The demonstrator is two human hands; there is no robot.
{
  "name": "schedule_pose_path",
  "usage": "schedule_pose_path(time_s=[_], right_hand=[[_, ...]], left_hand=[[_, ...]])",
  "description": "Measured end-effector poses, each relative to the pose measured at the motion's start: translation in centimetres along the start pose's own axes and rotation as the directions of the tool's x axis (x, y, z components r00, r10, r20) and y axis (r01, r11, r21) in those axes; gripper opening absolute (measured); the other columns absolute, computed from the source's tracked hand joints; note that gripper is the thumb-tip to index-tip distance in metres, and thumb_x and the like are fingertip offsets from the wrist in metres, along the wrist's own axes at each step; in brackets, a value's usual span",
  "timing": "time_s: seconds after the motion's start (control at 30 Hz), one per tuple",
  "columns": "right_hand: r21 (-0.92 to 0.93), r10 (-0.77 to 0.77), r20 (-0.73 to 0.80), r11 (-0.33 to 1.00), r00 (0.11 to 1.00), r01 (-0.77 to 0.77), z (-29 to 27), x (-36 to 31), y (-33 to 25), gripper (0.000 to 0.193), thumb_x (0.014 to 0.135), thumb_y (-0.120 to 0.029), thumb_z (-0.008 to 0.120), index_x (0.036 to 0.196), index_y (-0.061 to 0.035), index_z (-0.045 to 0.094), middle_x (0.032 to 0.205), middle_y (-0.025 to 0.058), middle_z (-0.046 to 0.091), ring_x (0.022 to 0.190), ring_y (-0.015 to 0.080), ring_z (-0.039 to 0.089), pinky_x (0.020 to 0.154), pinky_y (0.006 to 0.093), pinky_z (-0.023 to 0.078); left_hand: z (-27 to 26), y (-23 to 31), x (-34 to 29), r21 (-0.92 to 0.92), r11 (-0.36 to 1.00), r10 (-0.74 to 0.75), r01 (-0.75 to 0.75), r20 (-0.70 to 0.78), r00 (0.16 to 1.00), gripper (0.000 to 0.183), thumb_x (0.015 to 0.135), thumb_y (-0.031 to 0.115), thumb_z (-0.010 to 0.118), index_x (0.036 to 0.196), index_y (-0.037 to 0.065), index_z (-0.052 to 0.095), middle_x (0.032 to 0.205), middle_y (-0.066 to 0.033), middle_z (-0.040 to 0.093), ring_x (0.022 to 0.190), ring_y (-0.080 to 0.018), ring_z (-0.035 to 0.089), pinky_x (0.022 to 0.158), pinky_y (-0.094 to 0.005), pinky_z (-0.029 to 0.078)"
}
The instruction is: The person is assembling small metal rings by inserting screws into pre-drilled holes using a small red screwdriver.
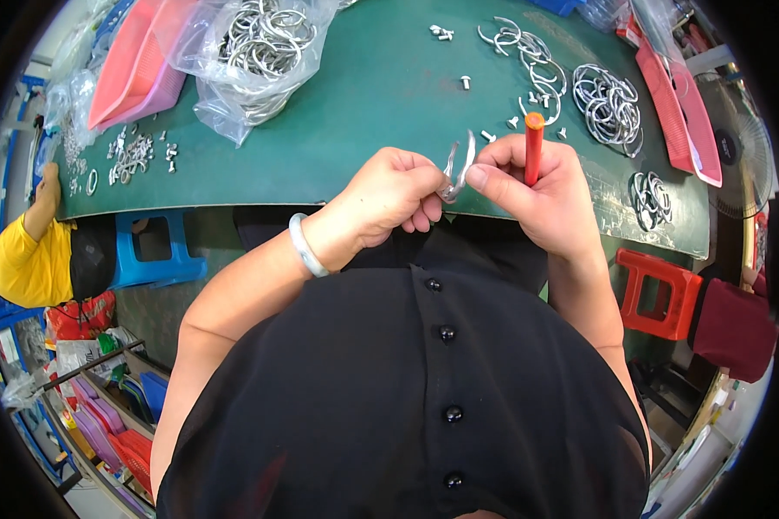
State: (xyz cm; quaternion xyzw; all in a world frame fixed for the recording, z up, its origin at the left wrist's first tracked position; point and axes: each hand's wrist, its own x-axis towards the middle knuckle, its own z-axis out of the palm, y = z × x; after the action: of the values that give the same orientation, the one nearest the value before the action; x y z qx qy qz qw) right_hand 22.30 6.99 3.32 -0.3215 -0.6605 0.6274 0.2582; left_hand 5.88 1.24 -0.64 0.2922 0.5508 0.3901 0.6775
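Above the table's near edge, my left hand (396, 192) is closed, its thumb and fingers pinching the lower end of a shiny curved metal ring piece (469, 159). My right hand (541, 192) is closed around a red-handled tool (534, 149) that stands upright in its grip. The tool's working end is hidden, so I cannot tell its exact kind. The right thumb and forefinger also meet the ring piece's side. Just beyond the right hand lie small silver screws (488, 137) and a loose line of open metal rings (528, 54).
On the green table (381, 95) are a plastic bag of rings (264, 65), small metal parts (131, 160), a ring pile (608, 108) and a smaller one (651, 201). Pink baskets (138, 65) stand at left and right. Blue (160, 251) and red stools (658, 294) and other people flank me.
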Motion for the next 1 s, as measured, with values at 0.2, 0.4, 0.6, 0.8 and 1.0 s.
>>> schedule_pose_path(time_s=[0.2, 0.4, 0.6, 0.8, 1.0], right_hand=[[-0.076, -0.043, -0.007, 0.996, 0.999, 0.042, 0.2, 0.7, -0.4, 0.012, 0.079, -0.006, 0.059, 0.070, 0.0017, 0.057, 0.064, 0.0038, 0.060, 0.057, 0.0063, 0.053, 0.054, 0.0212, 0.042], [-0.078, -0.033, -0.016, 0.996, 0.999, 0.032, 0.1, 1.4, -0.8, 0.017, 0.079, -0.010, 0.060, 0.068, 0.0026, 0.058, 0.061, 0.0032, 0.059, 0.055, 0.0058, 0.052, 0.053, 0.0216, 0.043], [-0.088, -0.028, 0.006, 0.996, 1.000, 0.028, 0.5, 1.8, -1.4, 0.018, 0.077, -0.011, 0.063, 0.067, 0.0030, 0.060, 0.059, 0.0038, 0.059, 0.052, 0.0061, 0.053, 0.049, 0.0218, 0.043], [-0.128, 0.006, 0.010, 0.992, 1.000, -0.005, 0.5, 2.2, -1.5, 0.018, 0.076, -0.011, 0.063, 0.065, 0.0031, 0.059, 0.056, 0.0046, 0.058, 0.050, 0.0077, 0.053, 0.047, 0.0221, 0.044], [-0.077, 0.039, 0.030, 0.996, 0.999, -0.036, 0.7, 2.3, -1.8, 0.019, 0.077, -0.010, 0.062, 0.064, 0.0032, 0.058, 0.055, 0.0061, 0.058, 0.048, 0.0085, 0.053, 0.045, 0.0223, 0.043]], left_hand=[[0.0, -0.2, 0.3, -0.035, 0.998, -0.052, 0.054, 0.060, 0.997, 0.025, 0.084, 0.021, 0.048, 0.069, 0.004, 0.059, 0.052, -0.0011, 0.053, 0.040, -0.0067, 0.048, 0.037, -0.0172, 0.036], [0.0, -0.2, 0.4, -0.063, 0.992, -0.103, 0.107, 0.071, 0.992, 0.026, 0.083, 0.024, 0.052, 0.069, 0.004, 0.059, 0.050, -0.0010, 0.053, 0.039, -0.0071, 0.048, 0.037, -0.0168, 0.036], [-0.3, -0.3, 0.5, -0.082, 0.990, -0.108, 0.117, 0.103, 0.989, 0.022, 0.081, 0.016, 0.045, 0.069, 0.003, 0.059, 0.051, -0.0009, 0.053, 0.039, -0.0075, 0.048, 0.037, -0.0187, 0.036], [-0.2, -0.5, 0.7, -0.132, 0.981, -0.122, 0.143, 0.155, 0.980, 0.023, 0.082, 0.017, 0.047, 0.068, 0.002, 0.058, 0.050, -0.0022, 0.052, 0.039, -0.0082, 0.047, 0.036, -0.0182, 0.036], [-0.1, -0.6, 0.7, -0.182, 0.970, -0.126, 0.161, 0.188, 0.974, 0.023, 0.083, 0.016, 0.047, 0.069, 0.000, 0.057, 0.051, -0.0039, 0.052, 0.038, -0.0092, 0.046, 0.036, -0.0182, 0.036]])
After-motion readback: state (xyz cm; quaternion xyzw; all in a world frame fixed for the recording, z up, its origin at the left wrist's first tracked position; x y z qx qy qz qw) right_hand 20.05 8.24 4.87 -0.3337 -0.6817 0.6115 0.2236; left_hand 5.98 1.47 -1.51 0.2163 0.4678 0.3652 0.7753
